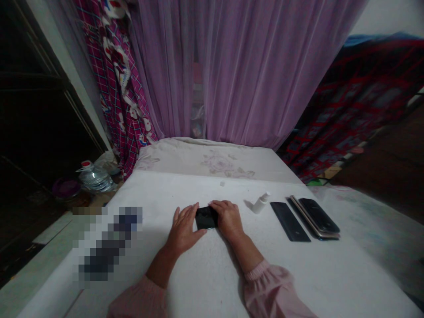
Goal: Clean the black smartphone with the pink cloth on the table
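Note:
A black smartphone [206, 218] with a glossy, dark face lies sideways on the white cloth [205, 282], directly in front of me. My left hand [185, 227] holds its left end, fingertips at the far corner and thumb at the near edge. Over the right end curls my right hand [229, 218], its fingers along the far edge and its thumb hidden. To the right stands a small white spray bottle [260, 203]. Beyond that lie a flat dark phone or phone back cover [290, 221] and a stack of phones [319, 216].
A small pale square [222, 183] lies on the cloth ahead. At the left, a dark item [111, 243] is blurred by pixels. A large clear water bottle [96, 179] stands past the table's left edge. Purple curtains [251, 75] hang behind the table.

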The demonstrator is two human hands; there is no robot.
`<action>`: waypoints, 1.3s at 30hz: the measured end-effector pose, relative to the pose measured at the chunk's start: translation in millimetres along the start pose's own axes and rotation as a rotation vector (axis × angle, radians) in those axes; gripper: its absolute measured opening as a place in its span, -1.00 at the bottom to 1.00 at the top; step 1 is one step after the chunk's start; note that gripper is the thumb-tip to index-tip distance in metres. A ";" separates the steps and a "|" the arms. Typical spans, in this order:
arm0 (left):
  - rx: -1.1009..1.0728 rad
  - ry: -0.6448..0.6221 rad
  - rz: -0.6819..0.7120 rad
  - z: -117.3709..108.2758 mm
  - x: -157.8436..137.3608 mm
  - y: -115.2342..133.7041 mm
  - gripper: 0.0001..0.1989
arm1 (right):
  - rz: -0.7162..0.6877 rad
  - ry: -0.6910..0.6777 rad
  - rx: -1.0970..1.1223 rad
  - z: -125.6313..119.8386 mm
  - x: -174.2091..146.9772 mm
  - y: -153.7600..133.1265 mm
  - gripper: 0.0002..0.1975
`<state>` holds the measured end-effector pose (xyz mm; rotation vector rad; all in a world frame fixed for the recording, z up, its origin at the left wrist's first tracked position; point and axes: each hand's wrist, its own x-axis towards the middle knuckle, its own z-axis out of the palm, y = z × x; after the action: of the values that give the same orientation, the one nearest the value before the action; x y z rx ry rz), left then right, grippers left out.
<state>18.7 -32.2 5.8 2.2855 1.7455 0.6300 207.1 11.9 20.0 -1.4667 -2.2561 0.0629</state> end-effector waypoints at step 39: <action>0.041 0.032 0.023 5.0 -0.9 -1.9 -0.23 | -0.191 0.131 0.127 16.6 -14.6 -6.7 -0.51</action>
<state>19.1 -32.0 0.4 2.3391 1.7648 0.6442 199.8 -0.5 1.9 -1.1513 -2.2304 0.0481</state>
